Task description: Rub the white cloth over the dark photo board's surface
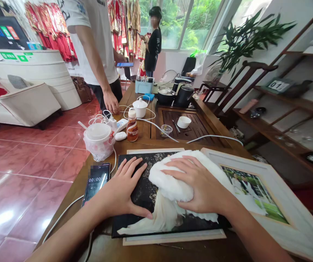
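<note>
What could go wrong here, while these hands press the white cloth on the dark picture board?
The right hand pressing the white fluffy cloth might shift or mark the dark picture panel. The Nescafé bottle stands nearby, so a knock could spill onto the work. The white picture frame looks close to the table's edge and might slide.

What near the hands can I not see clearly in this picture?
Head view:
- Dark photo panel: its middle is hidden by the white fluffy cloth, left hand and right hand.
- White picture frame: its lower right corner is cut off by the picture edge.
- Phone: its top is blurred, and the last timer digit cannot be read.
</note>
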Demonstrator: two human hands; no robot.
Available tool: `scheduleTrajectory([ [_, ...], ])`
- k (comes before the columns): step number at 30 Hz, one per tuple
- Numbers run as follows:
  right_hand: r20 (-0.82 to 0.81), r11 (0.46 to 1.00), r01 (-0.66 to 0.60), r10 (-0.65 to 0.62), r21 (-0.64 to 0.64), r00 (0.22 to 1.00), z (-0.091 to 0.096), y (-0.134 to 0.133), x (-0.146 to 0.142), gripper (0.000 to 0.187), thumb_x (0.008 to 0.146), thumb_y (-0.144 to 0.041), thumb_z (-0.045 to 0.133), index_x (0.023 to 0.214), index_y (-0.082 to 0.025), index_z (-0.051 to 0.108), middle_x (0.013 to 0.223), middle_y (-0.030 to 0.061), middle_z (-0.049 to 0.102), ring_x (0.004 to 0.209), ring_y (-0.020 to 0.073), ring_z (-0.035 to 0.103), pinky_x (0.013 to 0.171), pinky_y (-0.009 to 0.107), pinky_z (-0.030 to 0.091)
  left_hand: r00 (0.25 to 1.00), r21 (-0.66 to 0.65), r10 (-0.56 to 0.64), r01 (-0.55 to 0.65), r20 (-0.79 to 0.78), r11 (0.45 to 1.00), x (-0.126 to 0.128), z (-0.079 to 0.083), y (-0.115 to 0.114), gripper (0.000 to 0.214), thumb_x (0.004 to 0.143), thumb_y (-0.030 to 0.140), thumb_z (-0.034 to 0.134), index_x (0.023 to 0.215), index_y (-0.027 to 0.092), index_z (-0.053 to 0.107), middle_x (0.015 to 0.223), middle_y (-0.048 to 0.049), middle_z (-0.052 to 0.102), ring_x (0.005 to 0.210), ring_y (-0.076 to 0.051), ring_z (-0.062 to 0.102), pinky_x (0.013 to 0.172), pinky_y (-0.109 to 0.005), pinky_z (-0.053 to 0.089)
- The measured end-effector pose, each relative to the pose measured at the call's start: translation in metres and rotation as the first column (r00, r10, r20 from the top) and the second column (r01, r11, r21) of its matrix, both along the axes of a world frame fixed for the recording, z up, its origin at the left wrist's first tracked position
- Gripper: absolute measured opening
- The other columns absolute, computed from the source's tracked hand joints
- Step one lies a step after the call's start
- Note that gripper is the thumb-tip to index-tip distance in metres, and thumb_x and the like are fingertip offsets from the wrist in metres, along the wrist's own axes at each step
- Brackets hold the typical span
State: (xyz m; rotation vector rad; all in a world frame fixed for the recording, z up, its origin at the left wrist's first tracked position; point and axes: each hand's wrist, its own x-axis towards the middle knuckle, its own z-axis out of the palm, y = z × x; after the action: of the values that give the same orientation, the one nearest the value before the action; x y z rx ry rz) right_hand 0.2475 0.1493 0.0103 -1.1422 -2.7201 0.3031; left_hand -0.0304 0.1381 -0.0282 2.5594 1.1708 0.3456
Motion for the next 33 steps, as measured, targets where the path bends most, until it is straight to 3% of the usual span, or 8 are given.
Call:
scheduleTrajectory([
  [6, -0.017, 0.981, -0.146, 0.145, -0.128, 0.989, 0.003, -0.013, -0.017, 0.076, 0.064, -0.053, 0.072, 0.135, -0.039, 0.049, 0.140, 0.0029, 0.052, 0.129, 0.0327, 0.043, 0.112, 0.057, 0.008, 1.000, 0.018, -0.009, 0.009, -0.001, 1.000, 0.006, 0.000, 0.010, 0.120, 0.059, 0.085, 0.066, 0.151, 0.015, 0.031, 0.157, -0.0199, 0.028, 0.146, -0.041, 0.019, 0.117, -0.063, 0.016],
  [11, -0.048, 0.969, -0.183, 0.178, -0.168, 0.983, 0.001, -0.012, -0.018, 0.078, 0.062, -0.057, 0.072, 0.135, -0.038, 0.050, 0.141, 0.0030, 0.052, 0.128, 0.0323, 0.044, 0.112, 0.057, 0.010, 1.000, 0.017, -0.013, 0.013, -0.004, 1.000, 0.007, 0.000, 0.012, 0.120, 0.059, 0.084, 0.067, 0.150, 0.014, 0.033, 0.156, -0.0210, 0.029, 0.146, -0.042, 0.020, 0.117, -0.064, 0.017],
  [18, -0.034, 0.993, -0.081, 0.078, -0.083, 0.996, 0.001, -0.005, -0.008, 0.077, 0.059, -0.044, 0.077, 0.131, -0.036, 0.054, 0.135, 0.0032, 0.056, 0.124, 0.0312, 0.047, 0.111, 0.055, 0.017, 1.000, 0.000, -0.010, 0.010, 0.000, 1.000, 0.003, 0.001, 0.005, 0.122, 0.061, 0.089, 0.060, 0.152, 0.014, 0.029, 0.157, -0.0204, 0.025, 0.146, -0.041, 0.019, 0.117, -0.063, 0.016],
  [24, -0.023, 0.999, 0.013, -0.012, 0.039, 1.000, -0.003, 0.005, 0.006, 0.070, 0.064, -0.036, 0.073, 0.131, -0.033, 0.054, 0.135, 0.0048, 0.057, 0.122, 0.0312, 0.050, 0.105, 0.052, 0.028, 0.999, 0.007, -0.012, 0.012, 0.032, 1.000, -0.002, -0.002, 0.000, 0.120, 0.061, 0.088, 0.062, 0.153, 0.018, 0.027, 0.158, -0.0185, 0.025, 0.146, -0.041, 0.019, 0.117, -0.063, 0.015],
  [29, -0.014, 0.997, 0.029, -0.029, 0.066, 0.999, -0.005, 0.004, 0.008, 0.067, 0.065, -0.035, 0.072, 0.130, -0.033, 0.054, 0.135, 0.0055, 0.056, 0.123, 0.0319, 0.049, 0.106, 0.054, 0.026, 1.000, 0.001, -0.005, 0.005, 0.021, 1.000, -0.001, -0.002, -0.001, 0.121, 0.061, 0.089, 0.060, 0.153, 0.016, 0.027, 0.158, -0.0192, 0.024, 0.146, -0.041, 0.018, 0.117, -0.064, 0.016],
  [33, 0.002, 1.000, -0.002, 0.002, 0.017, 1.000, -0.002, -0.003, -0.001, 0.071, 0.064, -0.038, 0.073, 0.132, -0.035, 0.053, 0.137, 0.0053, 0.055, 0.125, 0.0323, 0.047, 0.109, 0.055, 0.019, 1.000, 0.004, -0.005, 0.004, 0.017, 1.000, 0.001, 0.000, 0.002, 0.121, 0.062, 0.088, 0.061, 0.153, 0.015, 0.027, 0.158, -0.0195, 0.025, 0.146, -0.041, 0.019, 0.117, -0.064, 0.016],
])
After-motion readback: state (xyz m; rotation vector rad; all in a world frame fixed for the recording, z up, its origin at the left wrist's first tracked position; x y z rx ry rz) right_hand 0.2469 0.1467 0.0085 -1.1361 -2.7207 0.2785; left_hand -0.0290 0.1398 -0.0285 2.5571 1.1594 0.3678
